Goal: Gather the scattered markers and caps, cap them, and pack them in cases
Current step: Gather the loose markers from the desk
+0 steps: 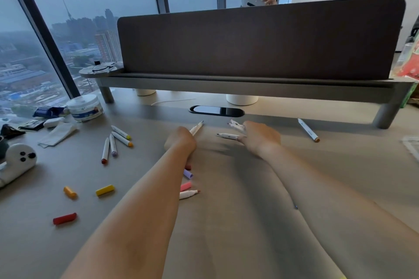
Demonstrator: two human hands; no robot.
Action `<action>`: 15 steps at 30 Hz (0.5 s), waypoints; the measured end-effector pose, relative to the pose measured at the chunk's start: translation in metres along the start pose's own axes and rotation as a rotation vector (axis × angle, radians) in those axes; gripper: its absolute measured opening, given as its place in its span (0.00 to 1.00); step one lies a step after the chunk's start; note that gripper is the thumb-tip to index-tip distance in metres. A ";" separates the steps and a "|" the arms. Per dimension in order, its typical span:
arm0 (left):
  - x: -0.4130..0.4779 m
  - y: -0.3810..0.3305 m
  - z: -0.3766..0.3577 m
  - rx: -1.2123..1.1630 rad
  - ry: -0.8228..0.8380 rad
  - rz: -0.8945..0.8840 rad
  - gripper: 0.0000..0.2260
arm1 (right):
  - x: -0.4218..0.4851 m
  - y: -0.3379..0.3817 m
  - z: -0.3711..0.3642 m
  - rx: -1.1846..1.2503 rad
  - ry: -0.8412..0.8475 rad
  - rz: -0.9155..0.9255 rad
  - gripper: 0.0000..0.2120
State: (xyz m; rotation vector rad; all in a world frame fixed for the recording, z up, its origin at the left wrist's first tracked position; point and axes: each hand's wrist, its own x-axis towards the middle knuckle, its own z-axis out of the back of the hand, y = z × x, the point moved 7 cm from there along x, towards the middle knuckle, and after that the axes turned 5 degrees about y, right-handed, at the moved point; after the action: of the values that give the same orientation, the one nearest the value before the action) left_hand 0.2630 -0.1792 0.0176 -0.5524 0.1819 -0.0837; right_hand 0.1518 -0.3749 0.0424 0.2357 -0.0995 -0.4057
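My left hand (180, 139) grips a white marker (196, 128) whose tip points away toward the desk shelf. My right hand (260, 137) holds several white markers (229, 136), their tips fanning out to the left. Four capped markers (116, 141) lie in a loose group on the table at the left. A brown-capped marker (308, 130) lies at the right under the shelf. Loose caps are scattered: orange (69, 192), yellow (105, 190), red (64, 218), lilac (188, 174) and pink (186, 186). An uncapped marker (189, 194) lies beside my left forearm.
A raised shelf with a dark partition (260, 38) spans the back of the grey table (226, 222). A white tub (84, 107), packets, a folded cloth (57, 133) and a white seal toy (17, 163) crowd the left. A person with a headset sits behind the partition.
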 end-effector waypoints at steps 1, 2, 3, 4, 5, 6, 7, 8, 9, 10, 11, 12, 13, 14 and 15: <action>0.002 -0.001 0.001 0.021 0.007 -0.019 0.06 | 0.002 0.001 -0.002 -0.012 0.008 0.003 0.10; 0.003 -0.003 0.003 0.043 0.014 -0.037 0.07 | 0.004 0.002 -0.004 -0.025 0.020 0.007 0.09; 0.003 -0.004 0.004 0.055 0.021 -0.056 0.09 | 0.005 0.003 -0.007 -0.037 0.031 0.012 0.09; 0.002 -0.005 0.005 0.040 0.036 -0.071 0.11 | 0.006 0.004 -0.009 -0.044 0.040 0.016 0.09; 0.001 -0.005 0.004 -0.022 0.068 -0.071 0.12 | 0.006 0.005 -0.011 -0.046 0.043 0.018 0.10; 0.000 -0.003 0.002 -0.139 0.115 -0.058 0.12 | 0.006 0.006 -0.012 -0.042 0.044 0.017 0.11; 0.000 -0.001 -0.001 -0.282 0.160 -0.039 0.14 | 0.005 0.006 -0.013 -0.036 0.043 0.013 0.11; -0.002 0.003 -0.003 -0.423 0.202 -0.012 0.14 | 0.004 0.007 -0.013 -0.030 0.047 0.007 0.11; -0.005 0.006 -0.004 -0.543 0.230 0.013 0.12 | 0.003 0.008 -0.013 -0.033 0.052 0.005 0.11; -0.008 0.009 -0.004 -0.630 0.248 0.032 0.10 | 0.001 0.009 -0.013 -0.047 0.058 0.007 0.11; -0.012 0.011 -0.004 -0.694 0.268 0.044 0.08 | -0.001 0.010 -0.012 -0.065 0.059 0.011 0.10; -0.016 0.013 -0.004 -0.739 0.292 0.053 0.07 | -0.003 0.011 -0.010 -0.077 0.055 0.014 0.10; -0.020 0.013 -0.004 -0.765 0.316 0.059 0.07 | -0.006 0.010 -0.007 -0.077 0.049 0.012 0.09; -0.023 0.013 -0.005 -0.785 0.332 0.065 0.06 | -0.009 0.009 -0.005 -0.062 0.043 0.005 0.09; -0.026 0.013 -0.005 -0.806 0.345 0.069 0.04 | -0.012 0.007 -0.002 -0.034 0.037 -0.005 0.10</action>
State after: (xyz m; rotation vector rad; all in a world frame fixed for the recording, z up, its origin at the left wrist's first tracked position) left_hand 0.2368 -0.1674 0.0105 -1.3344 0.5822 -0.0348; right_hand 0.1432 -0.3635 0.0415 0.2100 -0.0561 -0.4076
